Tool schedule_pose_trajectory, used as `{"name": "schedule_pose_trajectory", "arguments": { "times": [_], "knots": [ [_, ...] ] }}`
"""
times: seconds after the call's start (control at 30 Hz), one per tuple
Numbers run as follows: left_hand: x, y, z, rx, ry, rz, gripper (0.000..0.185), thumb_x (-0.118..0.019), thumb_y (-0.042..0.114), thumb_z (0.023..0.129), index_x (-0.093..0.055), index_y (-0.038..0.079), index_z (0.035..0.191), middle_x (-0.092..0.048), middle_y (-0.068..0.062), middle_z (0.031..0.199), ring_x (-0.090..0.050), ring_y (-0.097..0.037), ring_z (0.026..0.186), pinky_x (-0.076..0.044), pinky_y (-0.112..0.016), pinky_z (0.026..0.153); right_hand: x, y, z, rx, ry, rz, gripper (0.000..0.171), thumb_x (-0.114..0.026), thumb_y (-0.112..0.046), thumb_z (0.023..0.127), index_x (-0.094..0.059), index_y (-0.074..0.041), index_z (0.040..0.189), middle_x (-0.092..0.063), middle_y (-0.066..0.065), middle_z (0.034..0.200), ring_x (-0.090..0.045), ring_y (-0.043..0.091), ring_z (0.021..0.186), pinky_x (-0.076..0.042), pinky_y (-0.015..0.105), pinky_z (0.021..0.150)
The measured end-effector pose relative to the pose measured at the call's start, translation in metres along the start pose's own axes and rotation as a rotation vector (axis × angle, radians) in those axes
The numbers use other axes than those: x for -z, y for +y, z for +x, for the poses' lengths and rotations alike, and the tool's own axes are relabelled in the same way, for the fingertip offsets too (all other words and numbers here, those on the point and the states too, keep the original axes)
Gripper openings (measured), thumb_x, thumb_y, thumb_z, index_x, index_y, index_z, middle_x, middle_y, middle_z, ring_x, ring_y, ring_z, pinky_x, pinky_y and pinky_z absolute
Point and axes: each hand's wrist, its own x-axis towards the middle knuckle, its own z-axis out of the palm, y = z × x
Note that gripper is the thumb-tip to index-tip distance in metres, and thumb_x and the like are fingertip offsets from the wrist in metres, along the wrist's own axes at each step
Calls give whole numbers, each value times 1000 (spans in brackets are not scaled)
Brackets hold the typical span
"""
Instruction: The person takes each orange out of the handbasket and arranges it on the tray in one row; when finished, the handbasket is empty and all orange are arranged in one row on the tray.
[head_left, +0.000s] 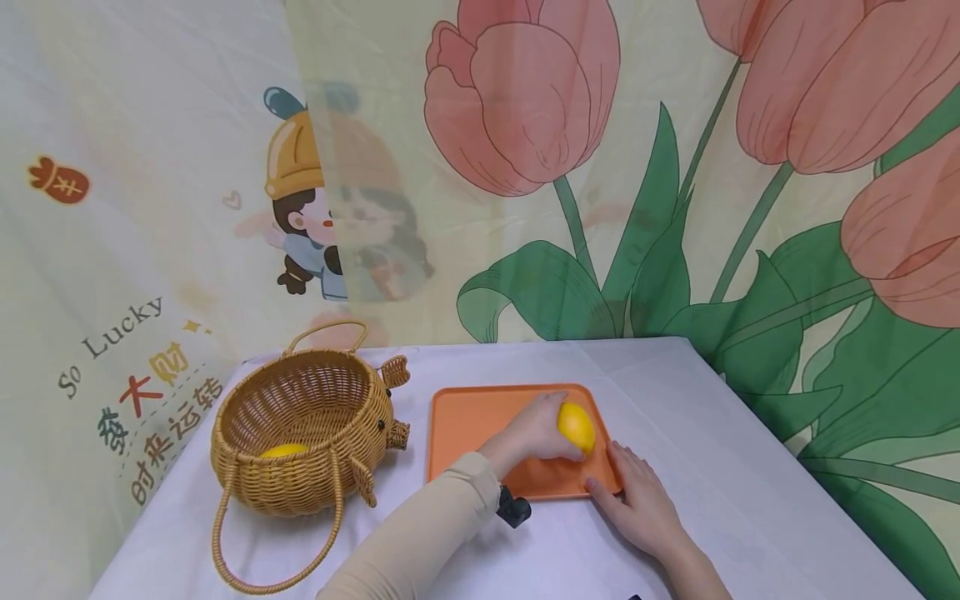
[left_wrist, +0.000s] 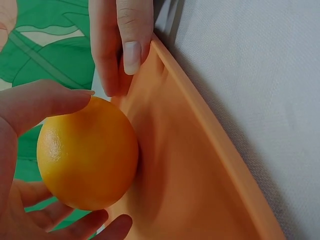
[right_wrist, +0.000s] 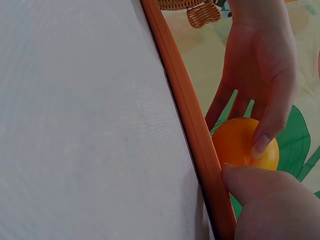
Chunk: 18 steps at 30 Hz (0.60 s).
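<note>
Across the white table [head_left: 750,467] | wicker basket [head_left: 285,492] at left | orange tray [head_left: 472,417] to its right | left hand [head_left: 542,427] curled round a yellow fruit [head_left: 577,428] at the tray's right side | right hand [head_left: 643,504] touching the tray's near right corner, fingers outstretched | second fruit [head_left: 285,450] inside the basket; I'd judge it half through: one in, one out

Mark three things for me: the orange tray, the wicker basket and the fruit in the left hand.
Orange tray [head_left: 468,419], head view: bare left floor.
Wicker basket [head_left: 288,487], head view: outer wall, below the rim.
Fruit [left_wrist: 88,156], left wrist view: middle of its visible side.
</note>
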Motion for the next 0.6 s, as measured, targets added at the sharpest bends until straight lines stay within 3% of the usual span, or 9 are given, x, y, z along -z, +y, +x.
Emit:
{"name": "schedule_pose_trajectory", "arguments": {
  "times": [0.33,0.6],
  "knots": [
    [3,-4,-2,-14,11,-38,101,-79,52,62,-33,11,143,-43,-3,134,-47,-13,100,-42,-29,83,-1,1,1,8,-10,12,84,-49,-61,85,-33,-2,142,-35,17,143,-25,37,132,-16,55,104],
    [16,-6,-7,-24,58,-53,99,-74,58,65,-33,15,143,-41,-2,138,-47,-17,111,-42,-35,90,-1,1,2,5,-7,-7,85,-49,-62,84,-33,-2,142,-35,17,143,-25,37,133,-15,56,104]
  ]
}}
